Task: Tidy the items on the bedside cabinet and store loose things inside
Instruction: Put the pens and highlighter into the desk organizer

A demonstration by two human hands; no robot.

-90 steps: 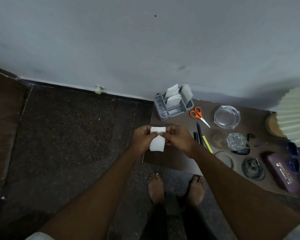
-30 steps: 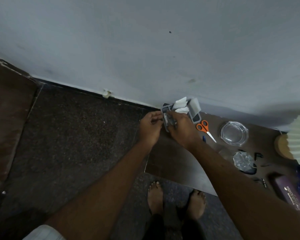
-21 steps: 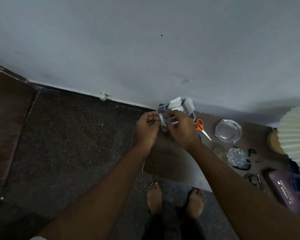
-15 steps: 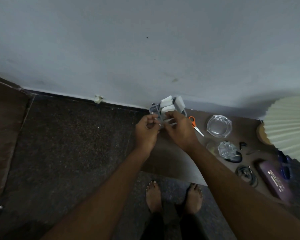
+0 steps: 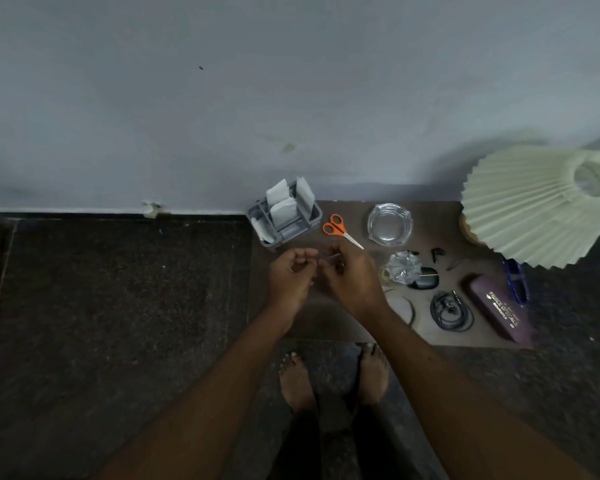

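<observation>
My hands, left (image 5: 291,277) and right (image 5: 350,278), hover close together over the brown cabinet top (image 5: 305,323), fingers loosely curled; whether they pinch anything I cannot tell. The grey organiser (image 5: 284,216) with white papers (image 5: 283,209) standing in it sits at the back left corner, against the pale wall (image 5: 222,98). Beside it lie orange scissors (image 5: 340,230), then a glass ashtray (image 5: 389,224); a pleated lamp (image 5: 541,206) fills the right. Dark speckled floor (image 5: 118,306) spreads leftward.
</observation>
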